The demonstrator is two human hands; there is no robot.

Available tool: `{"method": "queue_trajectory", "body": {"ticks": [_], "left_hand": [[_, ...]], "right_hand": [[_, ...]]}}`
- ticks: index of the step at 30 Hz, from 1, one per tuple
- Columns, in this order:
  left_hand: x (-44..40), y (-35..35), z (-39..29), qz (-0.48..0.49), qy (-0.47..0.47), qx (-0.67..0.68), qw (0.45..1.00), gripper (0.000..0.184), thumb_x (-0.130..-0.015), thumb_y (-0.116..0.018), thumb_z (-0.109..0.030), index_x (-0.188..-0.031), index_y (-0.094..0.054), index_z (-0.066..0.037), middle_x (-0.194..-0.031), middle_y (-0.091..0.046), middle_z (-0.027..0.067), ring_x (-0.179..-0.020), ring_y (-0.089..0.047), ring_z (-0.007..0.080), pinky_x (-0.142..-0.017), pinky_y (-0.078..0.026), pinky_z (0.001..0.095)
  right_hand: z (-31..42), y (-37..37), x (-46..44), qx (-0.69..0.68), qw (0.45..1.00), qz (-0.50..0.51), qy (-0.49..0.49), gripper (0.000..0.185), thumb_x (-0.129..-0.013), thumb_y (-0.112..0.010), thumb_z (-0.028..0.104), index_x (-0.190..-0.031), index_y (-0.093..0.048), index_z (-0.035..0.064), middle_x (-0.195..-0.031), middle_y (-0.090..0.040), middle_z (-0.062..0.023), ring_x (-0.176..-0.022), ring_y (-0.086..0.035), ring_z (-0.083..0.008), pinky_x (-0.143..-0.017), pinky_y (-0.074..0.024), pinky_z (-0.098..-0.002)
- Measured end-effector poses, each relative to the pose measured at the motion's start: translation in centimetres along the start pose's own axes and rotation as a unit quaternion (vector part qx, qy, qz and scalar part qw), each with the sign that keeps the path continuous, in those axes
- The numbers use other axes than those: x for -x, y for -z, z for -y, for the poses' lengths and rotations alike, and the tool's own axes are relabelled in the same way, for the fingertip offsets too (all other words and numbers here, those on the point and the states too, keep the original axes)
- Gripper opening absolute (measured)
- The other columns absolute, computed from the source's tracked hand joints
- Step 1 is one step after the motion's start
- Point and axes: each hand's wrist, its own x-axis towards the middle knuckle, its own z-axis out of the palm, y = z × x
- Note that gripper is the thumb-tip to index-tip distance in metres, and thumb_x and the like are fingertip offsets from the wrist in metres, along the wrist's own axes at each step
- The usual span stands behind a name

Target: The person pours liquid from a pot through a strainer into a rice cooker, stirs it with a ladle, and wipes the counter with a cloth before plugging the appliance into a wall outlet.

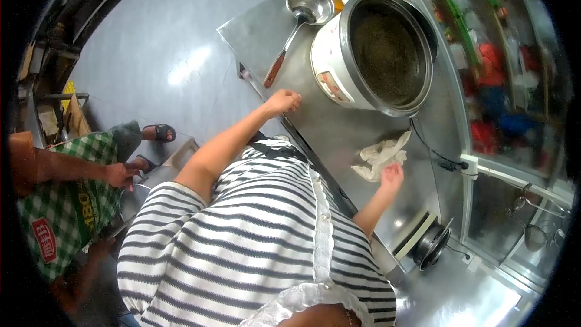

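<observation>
My left hand (283, 102) hovers near the front edge of the steel counter (315, 115), its fingers loosely bent and nothing seen in them. Beyond it lies a ladle (282, 60) with a brown handle, its head by a steel pan (310, 4). Over on the counter's right part, my right hand (392, 175) has its fingers curled at the edge of a crumpled off-white cloth (382, 152), and seems to grip it. Between and beyond both hands stands a large white pot (331, 60) without a lid, holding dark liquid (390, 51).
A black cord (431, 145) runs from the pot to a wall socket (469, 165). Right along the counter sits a dark round pan (433, 245). Strainers (534, 237) hang at the far right. Another person in a green checked apron (91, 206) is at the left, a hand (121, 174) near a metal container.
</observation>
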Motion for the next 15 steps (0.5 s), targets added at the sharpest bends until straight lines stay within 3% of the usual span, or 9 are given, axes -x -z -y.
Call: {"method": "queue_trajectory", "body": {"ticks": [6,9,12,15], "left_hand": [[0.6,3.1,0.7,-0.008,-0.004,0.023,1.000,0.022,-0.083,-0.051,-0.025,-0.076,-0.054,-0.005,-0.066,-0.051,-0.0020,-0.059,-0.050,0.0080,-0.050,-0.038,0.0210],[1.5,4.3,0.5,-0.029,0.006,0.012,0.999,0.021,-0.081,-0.051,-0.030,-0.075,-0.054,-0.010,-0.068,-0.053,-0.0039,-0.062,-0.050,0.0062,-0.056,-0.038,0.0207],[2.3,5.9,0.8,-0.031,0.028,0.025,0.999,0.023,-0.080,-0.051,-0.032,-0.083,-0.055,-0.010,-0.076,-0.055,-0.0023,-0.067,-0.052,0.0078,-0.060,-0.040,0.0223],[3.3,7.0,1.6,-0.075,0.044,0.002,0.996,0.027,-0.081,-0.049,-0.034,-0.089,-0.056,-0.009,-0.078,-0.056,-0.0006,-0.070,-0.053,0.0098,-0.063,-0.042,0.0231]], "right_hand": [[0.8,-3.2,-0.3,0.135,0.988,-0.072,0.032,0.018,-0.076,-0.058,0.018,-0.089,-0.055,0.0075,-0.084,-0.056,-0.0050,-0.072,-0.048,-0.0159,-0.067,-0.0436,-0.0359],[1.9,-2.8,-1.5,0.317,0.940,-0.086,0.090,0.037,-0.073,-0.062,0.026,-0.104,-0.051,0.0087,-0.101,-0.053,-0.0055,-0.084,-0.048,-0.0187,-0.072,-0.0446,-0.0406],[1.4,-4.9,0.5,0.391,0.895,-0.132,0.170,0.061,-0.069,-0.066,0.037,-0.119,-0.044,0.0106,-0.117,-0.046,-0.0083,-0.101,-0.047,-0.0230,-0.084,-0.0403,-0.0451],[1.3,-2.7,-3.6,0.695,0.659,-0.164,0.236,0.076,-0.068,-0.065,0.048,-0.128,-0.037,0.0119,-0.127,-0.039,-0.0113,-0.114,-0.041,-0.0271,-0.093,-0.0315,-0.0467]]}}
